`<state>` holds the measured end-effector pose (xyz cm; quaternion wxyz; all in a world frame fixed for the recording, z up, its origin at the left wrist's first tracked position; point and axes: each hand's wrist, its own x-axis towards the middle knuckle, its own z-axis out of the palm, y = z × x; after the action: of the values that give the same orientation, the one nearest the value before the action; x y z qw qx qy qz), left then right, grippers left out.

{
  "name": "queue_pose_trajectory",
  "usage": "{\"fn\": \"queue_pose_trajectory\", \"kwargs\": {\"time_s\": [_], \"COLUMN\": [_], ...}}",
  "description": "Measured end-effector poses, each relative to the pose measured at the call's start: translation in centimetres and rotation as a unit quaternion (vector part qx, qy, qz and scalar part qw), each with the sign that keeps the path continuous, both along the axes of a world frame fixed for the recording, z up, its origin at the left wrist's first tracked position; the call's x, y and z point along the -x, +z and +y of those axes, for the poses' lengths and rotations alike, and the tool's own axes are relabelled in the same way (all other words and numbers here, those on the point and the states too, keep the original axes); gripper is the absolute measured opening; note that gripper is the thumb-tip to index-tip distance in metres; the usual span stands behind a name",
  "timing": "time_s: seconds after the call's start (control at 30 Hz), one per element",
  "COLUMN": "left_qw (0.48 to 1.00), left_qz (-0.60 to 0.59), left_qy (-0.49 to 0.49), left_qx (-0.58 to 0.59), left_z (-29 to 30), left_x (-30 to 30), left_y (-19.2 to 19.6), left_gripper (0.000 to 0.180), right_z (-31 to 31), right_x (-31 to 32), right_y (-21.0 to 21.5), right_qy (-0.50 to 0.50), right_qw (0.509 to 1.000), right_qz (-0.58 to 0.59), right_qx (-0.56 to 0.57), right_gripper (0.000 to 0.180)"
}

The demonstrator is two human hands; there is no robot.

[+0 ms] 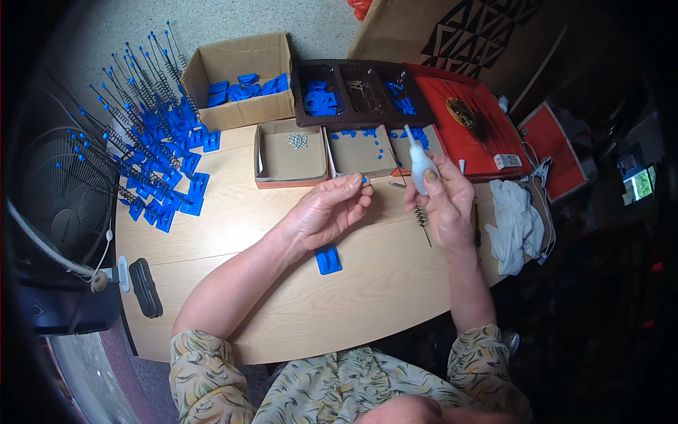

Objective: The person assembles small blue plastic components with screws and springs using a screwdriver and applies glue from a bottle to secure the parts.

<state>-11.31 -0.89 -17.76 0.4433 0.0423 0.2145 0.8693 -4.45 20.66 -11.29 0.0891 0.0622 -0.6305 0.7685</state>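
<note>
Leafy cloth fills the near edge, where the person's shirt (318,381) shows. Past it lies a big wooden table (268,304). Many blue stands (157,141) with springy wires crowd its far left side, with a fan (65,212) left of them. On the far side sit a brown box (247,112) of blue parts, a dark tray (353,120) and three low boxes (286,166). Bits seem sorted by kind, maybe so they are easy to grab. The right hand (448,205) wraps around a white bottle (422,169), its thin tip pointing up, maybe so it won't drip. A springy wire (421,216) hangs under that hand; I cannot tell if its fingers grip it. The left hand (328,208) has thumb and finger pinching a tiny blue bit (365,181), perhaps to keep it steady. One blue part (328,259) lies near the left arm. Print shows on the fan's middle and a small white box (507,162) at far right, too small to read.
</note>
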Motion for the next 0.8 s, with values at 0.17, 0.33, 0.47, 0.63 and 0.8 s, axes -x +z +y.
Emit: {"fn": "queue_pose_trajectory", "kwargs": {"time_s": [0.17, 0.33, 0.47, 0.63, 0.8], "left_qw": [1.000, 1.000, 0.999, 0.997, 0.997], "left_qz": [-0.002, -0.002, 0.003, 0.012, 0.013], "left_qy": [-0.009, -0.010, -0.008, -0.009, -0.011], "left_qx": [-0.022, 0.002, 0.035, 0.077, 0.070], "left_z": [0.2, 0.3, 0.4, 0.4, 0.4], "left_x": [0.1, -0.3, -0.6, -0.9, -0.8], "left_y": [-0.2, -0.2, 0.1, 0.3, 0.1], "left_gripper": [0.018, 0.019, 0.020, 0.020, 0.020], "right_z": [0.1, 0.2, 0.4, -0.3, -0.5], "right_x": [-0.2, -0.3, -0.8, -0.9, -1.1], "right_y": [-1.5, -2.3, -1.6, -1.1, -1.0], "right_qy": [-0.009, -0.025, -0.021, -0.062, -0.075], "right_qw": [0.991, 0.981, 0.993, 0.994, 0.989], "right_qz": [-0.069, -0.094, -0.087, -0.059, -0.053], "right_qx": [0.117, 0.168, 0.070, -0.071, -0.112], "right_gripper": [0.022, 0.022, 0.028, 0.033, 0.032]}}
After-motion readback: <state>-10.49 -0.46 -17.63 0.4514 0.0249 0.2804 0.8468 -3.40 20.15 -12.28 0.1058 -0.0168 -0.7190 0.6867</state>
